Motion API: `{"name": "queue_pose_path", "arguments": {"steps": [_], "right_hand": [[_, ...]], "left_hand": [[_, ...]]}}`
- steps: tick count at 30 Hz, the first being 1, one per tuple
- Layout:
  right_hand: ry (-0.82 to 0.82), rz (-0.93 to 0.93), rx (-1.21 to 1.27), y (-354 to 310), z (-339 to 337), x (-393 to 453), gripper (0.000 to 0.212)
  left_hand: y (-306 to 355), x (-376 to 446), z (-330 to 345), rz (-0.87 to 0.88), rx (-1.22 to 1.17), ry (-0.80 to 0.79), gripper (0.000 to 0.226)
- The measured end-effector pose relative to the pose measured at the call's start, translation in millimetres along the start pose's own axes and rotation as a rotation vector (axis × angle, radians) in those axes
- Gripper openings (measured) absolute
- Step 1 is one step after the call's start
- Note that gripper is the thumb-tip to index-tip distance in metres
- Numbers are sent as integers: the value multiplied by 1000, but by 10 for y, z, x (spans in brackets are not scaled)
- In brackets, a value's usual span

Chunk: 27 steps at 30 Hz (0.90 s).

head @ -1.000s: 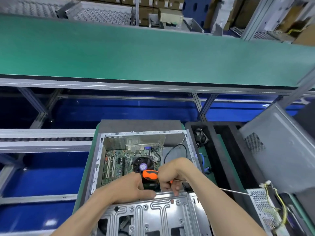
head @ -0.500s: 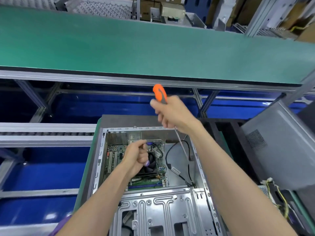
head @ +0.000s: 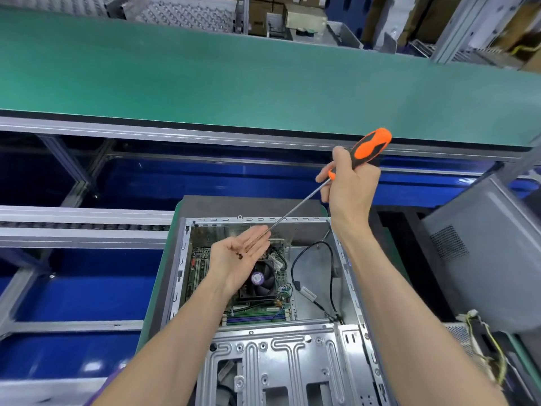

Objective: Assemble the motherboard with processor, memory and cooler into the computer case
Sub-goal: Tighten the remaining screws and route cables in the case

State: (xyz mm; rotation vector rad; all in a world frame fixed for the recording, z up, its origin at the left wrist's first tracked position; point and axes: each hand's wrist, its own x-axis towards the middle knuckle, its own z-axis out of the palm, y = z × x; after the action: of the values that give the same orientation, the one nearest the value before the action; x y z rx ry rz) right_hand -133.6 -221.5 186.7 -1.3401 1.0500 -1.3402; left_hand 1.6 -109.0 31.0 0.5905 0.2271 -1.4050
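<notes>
1. Motherboard [head: 202, 268], one green board, sat inside the one open computer case [head: 345, 291], which lay on its side on a green-edged pallet [head: 159, 288].
2. One cooler [head: 259, 281], its fan bearing a purple centre label, sat on the board, partly hidden behind the left hand [head: 237, 256].
3. That hand was held palm up over the case, fingers straight and relaxed, with a few small dark screws [head: 239, 255] lying in the palm; their exact number could not be told.
4. The right hand [head: 349, 187] gripped one screwdriver [head: 370, 146] by its orange-and-black handle, the long shaft slanting down so that its tip met the left palm beside the screws.
5. One black cable [head: 330, 268] looped across the case floor to the right of the board.
6. One green conveyor belt [head: 234, 83] ran across the scene beyond the case.
</notes>
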Motion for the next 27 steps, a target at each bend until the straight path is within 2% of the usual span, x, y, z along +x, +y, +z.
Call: {"name": "queue_pose_path", "arguments": {"steps": [3, 17, 21, 24, 27], "right_hand": [[-22, -10, -6, -7, 43, -56, 49], [26, 9, 9, -50, -9, -8, 47], [65, 11, 42, -103, -74, 40, 45], [80, -7, 39, -142, -129, 83, 43], [86, -24, 25, -157, -157, 95, 44]], "left_hand": [[10, -2, -9, -4, -55, -30, 69], [32, -15, -19, -52, -98, -123, 77], [27, -38, -27, -60, -114, -93, 59], [20, -31, -33, -54, 55, 43, 47], [14, -18, -53, -25, 156, 106, 32]]}}
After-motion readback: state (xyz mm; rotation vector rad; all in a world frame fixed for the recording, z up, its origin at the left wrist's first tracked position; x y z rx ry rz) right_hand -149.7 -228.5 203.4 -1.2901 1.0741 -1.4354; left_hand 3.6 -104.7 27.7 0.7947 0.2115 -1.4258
